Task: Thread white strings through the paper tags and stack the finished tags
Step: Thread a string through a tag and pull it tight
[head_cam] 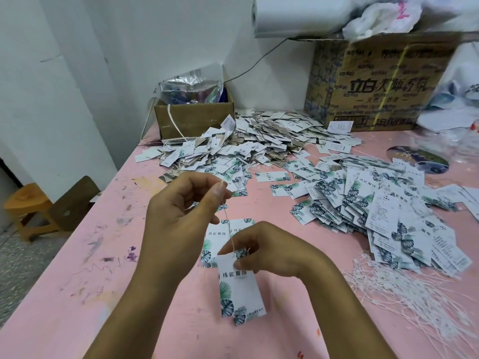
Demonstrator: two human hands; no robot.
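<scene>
My right hand (269, 251) pinches the top of a white paper tag (239, 291) printed with green leaves; it hangs over the pink table (77, 281). A thin white string (227, 218) runs up from the tag's top to my left hand (181, 206), which pinches its upper end between thumb and forefinger. Two more tags (220, 235) lie flat on the table just behind my hands. Loose white strings (409, 296) lie in a bundle at the right. A heap of leaf-print tags (375, 203) spreads right of centre. A bigger heap of tags with strings (259, 138) lies farther back.
A small open cardboard box (194, 117) holding a shiny plastic bag stands at the back left by the wall. A large printed carton (375, 81) stands at the back right with a white roll (298, 16) on top. A wooden stool (28, 208) stands off the table's left edge.
</scene>
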